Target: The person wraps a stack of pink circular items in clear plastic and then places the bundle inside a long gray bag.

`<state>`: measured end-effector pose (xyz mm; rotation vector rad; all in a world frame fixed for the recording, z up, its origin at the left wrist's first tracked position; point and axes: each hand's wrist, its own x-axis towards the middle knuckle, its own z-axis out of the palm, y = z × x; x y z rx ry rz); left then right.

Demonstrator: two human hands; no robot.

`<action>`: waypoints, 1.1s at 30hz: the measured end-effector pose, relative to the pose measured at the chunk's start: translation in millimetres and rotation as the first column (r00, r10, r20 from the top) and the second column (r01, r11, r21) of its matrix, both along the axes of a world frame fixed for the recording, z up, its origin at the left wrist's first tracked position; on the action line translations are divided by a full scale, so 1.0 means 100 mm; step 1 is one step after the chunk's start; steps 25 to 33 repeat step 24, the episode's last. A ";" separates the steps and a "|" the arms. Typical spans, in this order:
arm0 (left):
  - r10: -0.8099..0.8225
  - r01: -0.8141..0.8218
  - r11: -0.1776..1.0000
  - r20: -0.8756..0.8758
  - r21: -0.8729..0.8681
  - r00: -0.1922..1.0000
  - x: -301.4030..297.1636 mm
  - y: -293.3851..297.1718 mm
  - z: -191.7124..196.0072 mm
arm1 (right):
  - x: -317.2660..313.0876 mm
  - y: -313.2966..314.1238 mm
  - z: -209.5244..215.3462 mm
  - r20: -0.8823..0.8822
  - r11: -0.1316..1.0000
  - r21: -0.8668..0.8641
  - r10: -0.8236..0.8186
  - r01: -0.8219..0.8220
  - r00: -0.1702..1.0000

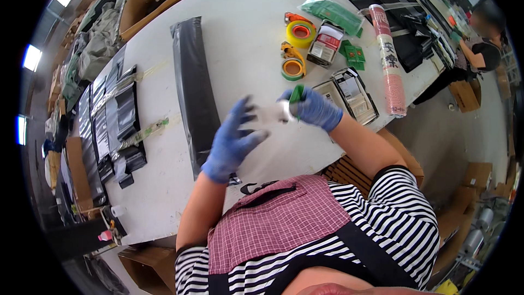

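Observation:
My left hand [232, 141], in a blue glove, is raised beside a long grey plastic-wrapped parcel [195, 84]. Its fingers are spread and slightly blurred, with nothing plainly in them. My right hand [319, 110], gloved likewise, is closed round a small green item [296, 94], perhaps a packet; its kind is not clear. Something white [287, 111] shows at the same fingertips, smeared by motion. A pale blur lies between the two hands, too faint to name. Right of my right hand is an open box of printed cards [353, 95].
Beyond my right hand are tape dispensers [293, 68], a card box [326, 43], green packets [353, 54] and a patterned roll [387, 60]. Black bags [382, 11] cover the far right. Wrapped parcels [117, 109] lie left on the white table [245, 22]. A person [480, 49] stands right.

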<state>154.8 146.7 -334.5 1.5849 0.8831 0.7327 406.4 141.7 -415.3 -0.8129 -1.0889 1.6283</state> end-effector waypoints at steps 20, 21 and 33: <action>-0.301 0.322 0.849 0.119 -0.419 0.946 -1.50 -0.59 -0.16 | -1.99 -1.24 0.74 0.713 0.907 0.402 -0.395 0.124 0.579; -0.298 0.321 0.845 0.121 -0.429 0.947 -1.63 -0.63 -0.20 | -2.08 -1.30 0.70 0.710 0.919 0.377 -0.367 0.116 0.601; 0.037 -0.008 0.986 0.168 -0.169 0.985 -2.10 -0.52 -0.40 | -2.28 -1.39 0.69 0.797 0.973 0.191 -0.231 0.131 0.557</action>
